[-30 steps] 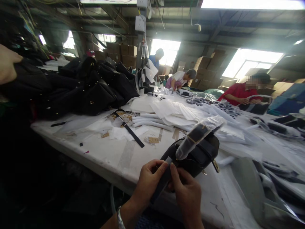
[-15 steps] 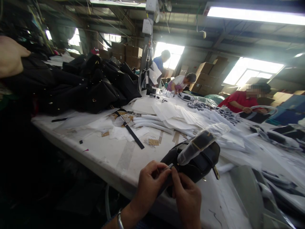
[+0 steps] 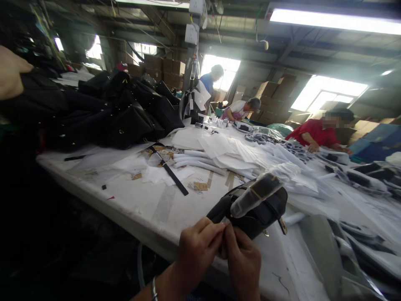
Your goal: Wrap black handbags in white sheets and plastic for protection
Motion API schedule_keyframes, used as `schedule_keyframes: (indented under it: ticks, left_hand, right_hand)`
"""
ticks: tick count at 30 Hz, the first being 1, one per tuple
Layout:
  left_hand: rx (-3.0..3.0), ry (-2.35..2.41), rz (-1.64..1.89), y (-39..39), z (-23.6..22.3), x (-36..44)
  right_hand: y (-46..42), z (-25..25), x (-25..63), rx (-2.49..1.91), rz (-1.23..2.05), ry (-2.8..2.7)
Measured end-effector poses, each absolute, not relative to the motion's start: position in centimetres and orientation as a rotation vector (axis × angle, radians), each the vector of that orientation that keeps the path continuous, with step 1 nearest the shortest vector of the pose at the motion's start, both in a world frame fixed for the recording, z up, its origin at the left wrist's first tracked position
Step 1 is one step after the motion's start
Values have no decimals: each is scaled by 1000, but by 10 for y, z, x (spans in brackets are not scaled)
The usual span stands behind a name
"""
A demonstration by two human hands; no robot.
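Observation:
Just below the centre of the head view, my left hand (image 3: 197,251) and my right hand (image 3: 242,259) meet, both closed in a pinch. A small pale, translucent strip (image 3: 224,220) shows at their fingertips, on the black strap seen there earlier; my fingers now hide most of that strap. Right behind them a black bag (image 3: 247,225) lies on the table, tilted, with gold-coloured metal fittings. Its handle (image 3: 255,194) is wrapped in clear plastic and white foam.
Black bags (image 3: 125,121) are heaped at the left, near another person's hand (image 3: 11,75). White sheets (image 3: 232,150), a loose black strap (image 3: 173,177) and brown tags (image 3: 200,186) lie on the table (image 3: 134,209). A grey plastic-covered bag (image 3: 326,246) is at right. Co-workers (image 3: 316,131) stand across.
My left fingers have curled over and my hands have drawn close, covering the strap that showed below them. Across the table, the co-worker in red has lowered the bag they were holding up.

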State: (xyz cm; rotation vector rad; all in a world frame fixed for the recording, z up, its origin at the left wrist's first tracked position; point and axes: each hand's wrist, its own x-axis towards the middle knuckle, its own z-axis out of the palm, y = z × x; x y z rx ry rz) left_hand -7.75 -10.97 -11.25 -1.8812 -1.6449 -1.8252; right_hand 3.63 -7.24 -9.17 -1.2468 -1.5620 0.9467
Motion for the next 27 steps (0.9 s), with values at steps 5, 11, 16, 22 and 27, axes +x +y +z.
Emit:
schedule_keyframes:
  ticks: [5,11,16,22,27]
  left_hand:
    - [-1926,-1687,-1894,-113,-105,-77]
    - [-2048,-1607,-1632,-117,-102,-81]
    - [-2056,-1527,-1490,-124,-103,-83]
    - [-1976,-1800,-2134,-141,-109,-94]
    - [-1875,-2503,-2582,-136,-98,-105]
  right_hand:
    - [-73,-98,36,-1176,1113,-1447]
    - [-77,-94,40,-1099,1067,-1508]
    - [-77,-88,40,-1144,1074,-1620]
    - [-76,-89,42,-1147,1043,-1674]
    - [-72,-93,45,-1118,1047,-1695]
